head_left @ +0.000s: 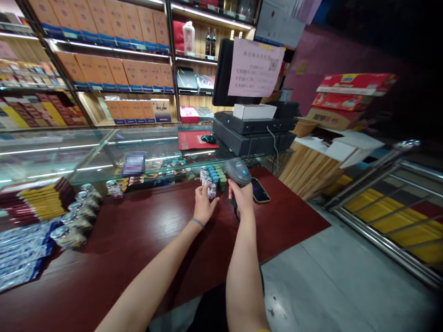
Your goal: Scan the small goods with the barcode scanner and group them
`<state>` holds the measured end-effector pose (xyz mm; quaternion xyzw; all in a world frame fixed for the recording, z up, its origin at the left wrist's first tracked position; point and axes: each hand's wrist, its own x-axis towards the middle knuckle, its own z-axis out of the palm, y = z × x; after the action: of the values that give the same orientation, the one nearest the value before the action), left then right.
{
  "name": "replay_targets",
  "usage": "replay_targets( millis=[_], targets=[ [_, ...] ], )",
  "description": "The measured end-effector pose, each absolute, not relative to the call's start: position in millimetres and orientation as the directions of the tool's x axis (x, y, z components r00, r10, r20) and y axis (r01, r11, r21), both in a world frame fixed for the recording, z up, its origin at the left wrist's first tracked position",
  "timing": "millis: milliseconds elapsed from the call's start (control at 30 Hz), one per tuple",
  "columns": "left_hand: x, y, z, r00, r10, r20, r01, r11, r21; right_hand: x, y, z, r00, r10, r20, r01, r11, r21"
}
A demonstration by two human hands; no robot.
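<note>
My right hand is wrapped round the handle of a grey barcode scanner, whose head shows a blue light. Just left of it, my left hand has its fingers and thumb around a small jar at the near end of a cluster. In that cluster, small jars with blue lids and green-lidded jars stand close together on the dark red counter. A phone lies on the counter, right of the scanner.
On the left stand a row of clear jars, yellow packets and blue-white packets. Behind is a glass display case. A monitor stands on a black cash drawer. Metal railing is at right.
</note>
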<state>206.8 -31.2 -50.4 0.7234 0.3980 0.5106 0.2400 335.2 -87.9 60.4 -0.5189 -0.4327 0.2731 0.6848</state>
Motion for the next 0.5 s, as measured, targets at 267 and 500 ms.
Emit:
replay_targets(
  millis=[267,500],
  targets=[
    [202,-33,-49,0.093,0.858,0.505,0.212,-0.513,0.832,328,-87,64,0.458,0.839,0.294,0.157,0.250,-0.956],
    [115,-31,-25,0.130,0.957,0.259,-0.220,-0.226,0.949,311,-83,62,0.382,0.873,0.303,0.217,0.234,-0.948]
  ],
)
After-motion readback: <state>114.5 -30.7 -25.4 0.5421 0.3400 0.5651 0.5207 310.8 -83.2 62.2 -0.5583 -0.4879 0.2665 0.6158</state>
